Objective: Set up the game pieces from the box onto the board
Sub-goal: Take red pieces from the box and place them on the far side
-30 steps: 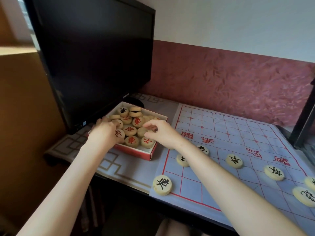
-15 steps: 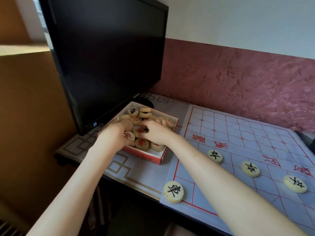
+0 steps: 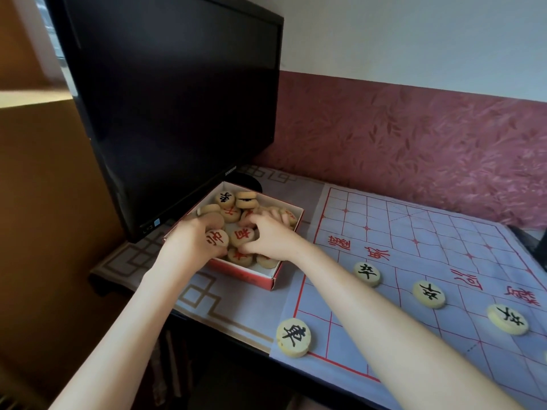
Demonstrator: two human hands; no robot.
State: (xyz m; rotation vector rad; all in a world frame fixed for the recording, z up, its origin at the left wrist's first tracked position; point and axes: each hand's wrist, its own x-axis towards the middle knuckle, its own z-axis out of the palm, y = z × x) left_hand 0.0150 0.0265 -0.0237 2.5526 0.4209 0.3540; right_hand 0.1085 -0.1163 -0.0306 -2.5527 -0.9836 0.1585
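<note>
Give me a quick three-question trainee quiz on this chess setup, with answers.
1. True or false: the left hand and right hand are over the board.
2. The box sits: A) left of the board, B) on the board, C) right of the board.
3. What colour are the characters on the four pieces fully visible on the board?
Key: 1 false, both are in the box; 2 A; 3 black.

Both hands reached into the red-sided box (image 3: pixel 251 278); the left hand (image 3: pixel 189 244) lay at its near corner, a red-marked piece (image 3: pixel 217 238) touching its thumb side; the right hand (image 3: pixel 268 238) sat just beside it over the heaped pieces; whether either gripped one could not be told; right of the right hand, four black-marked pieces (image 3: pixel 367 273) sat on the board (image 3: pixel 414 229); a dark monitor (image 3: pixel 177 99) stood beyond the left hand.
</note>
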